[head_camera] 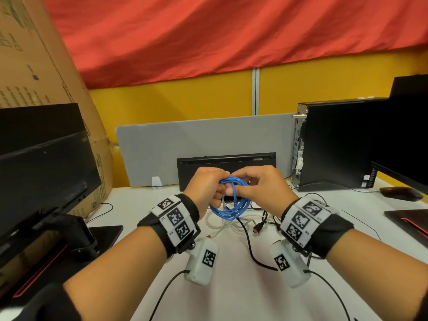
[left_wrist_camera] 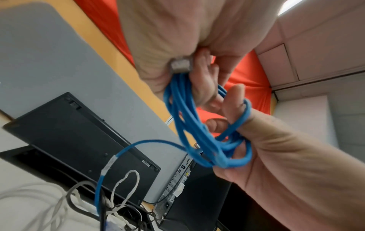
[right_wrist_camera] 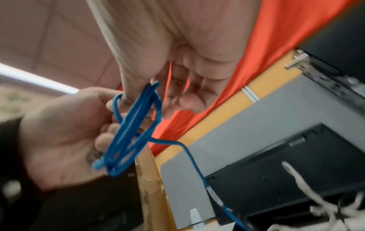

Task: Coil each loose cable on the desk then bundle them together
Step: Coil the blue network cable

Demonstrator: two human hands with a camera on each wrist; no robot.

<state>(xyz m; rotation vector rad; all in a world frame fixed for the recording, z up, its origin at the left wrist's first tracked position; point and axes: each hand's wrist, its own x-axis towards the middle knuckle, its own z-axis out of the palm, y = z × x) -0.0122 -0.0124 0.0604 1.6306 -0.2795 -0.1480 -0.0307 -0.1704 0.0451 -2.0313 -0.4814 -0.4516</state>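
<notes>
A blue cable wound into several loops hangs above the desk between both hands. My left hand grips the coil's left side, fingers curled round the strands and a grey plug. My right hand pinches the coil's right side, its thumb passing through the blue cable's loops. A loose blue tail drops to the desk. In the right wrist view the blue coil spans from my left hand to my right hand. A white cable and a black cable lie tangled beneath.
A black keyboard leans against a grey divider. A black PC tower stands on the right, with a mouse beyond it. On the left are a monitor and a cardboard box.
</notes>
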